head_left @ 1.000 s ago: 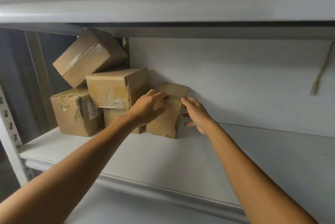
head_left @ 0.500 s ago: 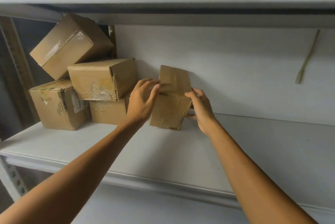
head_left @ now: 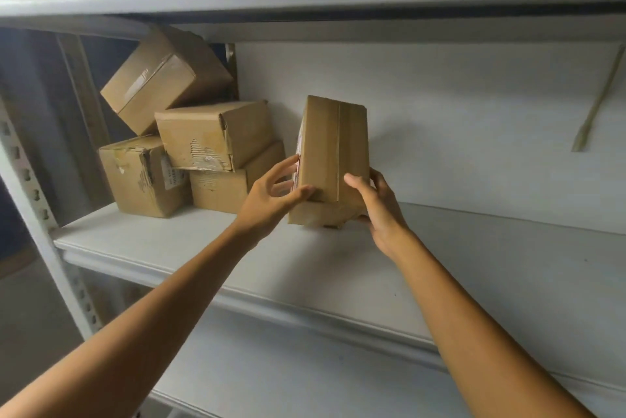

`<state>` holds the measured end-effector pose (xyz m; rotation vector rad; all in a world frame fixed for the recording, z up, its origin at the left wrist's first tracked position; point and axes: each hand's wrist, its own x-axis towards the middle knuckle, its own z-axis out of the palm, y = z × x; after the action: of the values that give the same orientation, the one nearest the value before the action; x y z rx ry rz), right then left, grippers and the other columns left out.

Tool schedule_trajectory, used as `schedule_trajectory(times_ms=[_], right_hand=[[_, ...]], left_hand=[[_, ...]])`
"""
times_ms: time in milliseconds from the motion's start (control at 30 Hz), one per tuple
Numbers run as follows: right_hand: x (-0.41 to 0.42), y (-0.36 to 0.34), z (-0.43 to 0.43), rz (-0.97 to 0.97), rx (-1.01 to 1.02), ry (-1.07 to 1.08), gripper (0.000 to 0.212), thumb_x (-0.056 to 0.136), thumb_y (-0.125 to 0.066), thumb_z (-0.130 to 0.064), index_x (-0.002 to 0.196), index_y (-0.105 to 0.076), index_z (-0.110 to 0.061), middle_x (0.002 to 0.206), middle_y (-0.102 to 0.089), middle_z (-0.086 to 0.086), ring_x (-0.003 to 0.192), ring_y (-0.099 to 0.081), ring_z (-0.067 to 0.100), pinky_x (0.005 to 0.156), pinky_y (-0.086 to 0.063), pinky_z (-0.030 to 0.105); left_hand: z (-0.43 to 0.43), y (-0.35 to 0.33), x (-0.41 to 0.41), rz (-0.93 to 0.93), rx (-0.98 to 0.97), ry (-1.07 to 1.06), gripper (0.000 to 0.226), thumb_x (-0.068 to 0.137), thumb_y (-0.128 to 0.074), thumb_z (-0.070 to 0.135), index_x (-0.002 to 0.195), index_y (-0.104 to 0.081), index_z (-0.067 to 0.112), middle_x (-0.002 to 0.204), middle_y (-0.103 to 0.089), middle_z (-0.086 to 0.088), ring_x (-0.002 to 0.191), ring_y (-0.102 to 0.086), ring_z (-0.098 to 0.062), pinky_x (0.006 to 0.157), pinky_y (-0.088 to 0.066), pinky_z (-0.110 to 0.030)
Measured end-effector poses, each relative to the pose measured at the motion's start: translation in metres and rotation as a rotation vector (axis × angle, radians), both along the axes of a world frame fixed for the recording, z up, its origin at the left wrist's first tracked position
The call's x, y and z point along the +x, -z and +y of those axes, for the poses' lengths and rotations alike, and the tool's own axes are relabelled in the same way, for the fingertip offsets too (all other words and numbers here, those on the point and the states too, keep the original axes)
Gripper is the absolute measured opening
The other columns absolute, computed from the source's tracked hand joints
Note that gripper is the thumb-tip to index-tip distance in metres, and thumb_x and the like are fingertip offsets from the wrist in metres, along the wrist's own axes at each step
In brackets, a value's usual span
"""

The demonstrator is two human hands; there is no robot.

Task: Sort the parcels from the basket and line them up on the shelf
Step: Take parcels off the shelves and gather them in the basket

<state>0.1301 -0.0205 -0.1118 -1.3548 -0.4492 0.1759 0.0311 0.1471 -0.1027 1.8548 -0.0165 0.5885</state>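
Head view showed both hands holding a brown cardboard parcel (head_left: 333, 146) upright over the white shelf (head_left: 162, 248), with its taped seam facing the camera. The left hand (head_left: 271, 197) gripped its lower left edge, thumb on the front and fingers (head_left: 288, 163) spread along the side. The right hand (head_left: 381, 211) gripped the lower right corner, thumb on the front and the other fingers curled behind it. Whether the parcel's bottom touched the shelf could not be told. Just left of it, near the shelf's back corner, sat a pile (head_left: 213, 139) of 4 parcels: 2 at the bottom, 1 lying across them, and 1 tilted parcel (head_left: 162, 78) leaning on top.
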Motion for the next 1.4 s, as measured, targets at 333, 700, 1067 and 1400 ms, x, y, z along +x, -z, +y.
schedule_trajectory(times_ms=[333,700,1067,1400], right_hand=[[-0.073,0.004,-0.022,-0.237,-0.086,0.113,0.061,0.088,-0.069,-0.036,0.143,-0.042,-0.031,0.127,-0.061,-0.008,0.107,-0.062,0.005,0.082,-0.055,0.018],[-0.165,0.006,-0.154,-0.303,-0.12,0.601,0.069,0.077,-0.071,-0.044,0.136,-0.036,-0.046,0.134,-0.055,-0.009,0.113,-0.06,0.008,0.083,-0.056,0.022],[-0.316,0.031,-0.357,-0.203,-0.112,1.069,0.041,0.092,-0.063,-0.031,0.126,-0.042,-0.037,0.127,-0.058,-0.007,0.108,-0.06,0.0,0.082,-0.052,0.016],[-0.485,0.142,-0.492,0.143,-0.066,1.4,0.048,0.092,-0.064,-0.024,0.132,-0.039,-0.03,0.11,-0.052,-0.021,0.103,-0.054,0.004,0.075,-0.045,0.015]], left_hand=[[-0.022,0.009,-0.046,-0.125,0.049,0.09,0.088,0.058,-0.072,0.061,0.138,-0.036,0.049,0.125,-0.049,0.033,0.106,-0.053,0.013,0.081,-0.046,-0.016],[-0.147,0.01,-0.043,-0.141,-0.107,0.527,0.075,0.069,-0.071,0.051,0.137,-0.04,0.044,0.126,-0.051,0.018,0.11,-0.058,-0.004,0.078,-0.054,-0.02],[-0.381,0.025,-0.111,-0.022,-0.039,1.011,0.074,0.076,-0.067,0.043,0.143,-0.035,0.035,0.129,-0.05,0.004,0.113,-0.056,-0.012,0.083,-0.054,-0.029],[-0.561,0.127,-0.248,0.303,0.135,1.328,0.068,0.085,-0.069,0.031,0.143,-0.032,0.026,0.133,-0.047,0.0,0.119,-0.051,-0.02,0.084,-0.05,-0.023]])
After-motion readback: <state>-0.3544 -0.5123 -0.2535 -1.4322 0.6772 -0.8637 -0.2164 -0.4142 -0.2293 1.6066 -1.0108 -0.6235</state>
